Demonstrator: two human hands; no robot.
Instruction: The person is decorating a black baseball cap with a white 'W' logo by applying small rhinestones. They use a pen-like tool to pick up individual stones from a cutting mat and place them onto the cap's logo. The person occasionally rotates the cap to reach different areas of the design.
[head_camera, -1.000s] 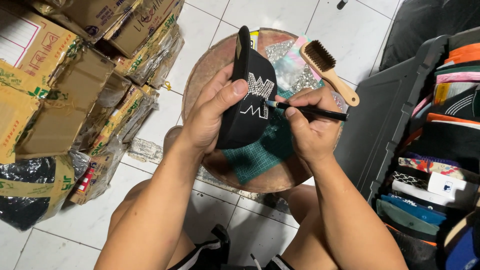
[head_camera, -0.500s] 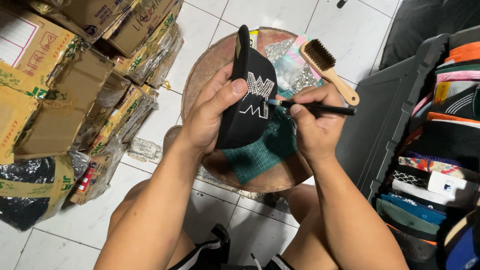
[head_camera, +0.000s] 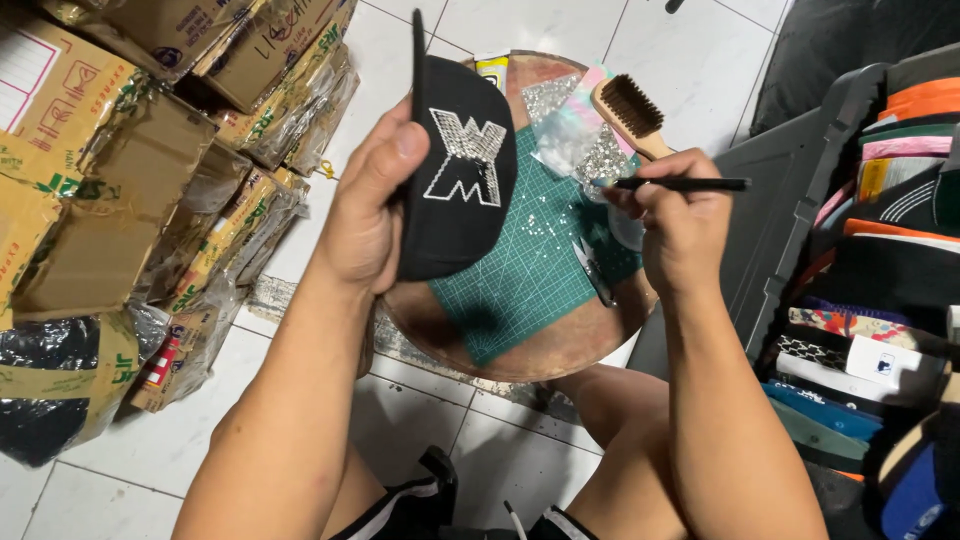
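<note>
My left hand (head_camera: 368, 205) grips a black cap (head_camera: 455, 180) by its side, thumb on the front panel beside a sparkling rhinestone emblem (head_camera: 468, 155). The cap is held upright above a round wooden stool top (head_camera: 560, 345). My right hand (head_camera: 680, 215) pinches a thin black pen-like tool (head_camera: 680, 184), held level, its tip pointing left toward small bags of rhinestones (head_camera: 580, 140). The tool tip is apart from the cap.
A green cutting mat (head_camera: 525, 280) with loose rhinestones and small tweezers (head_camera: 592, 268) lies on the stool. A wooden brush (head_camera: 630, 115) rests at its far edge. Cardboard boxes (head_camera: 120, 150) pile up at left; a grey crate of stacked caps (head_camera: 880, 290) stands at right.
My right hand drew the tool away from the cap's emblem to the right, toward the rhinestone bags. The left hand tilted the cap so the emblem faces up more fully.
</note>
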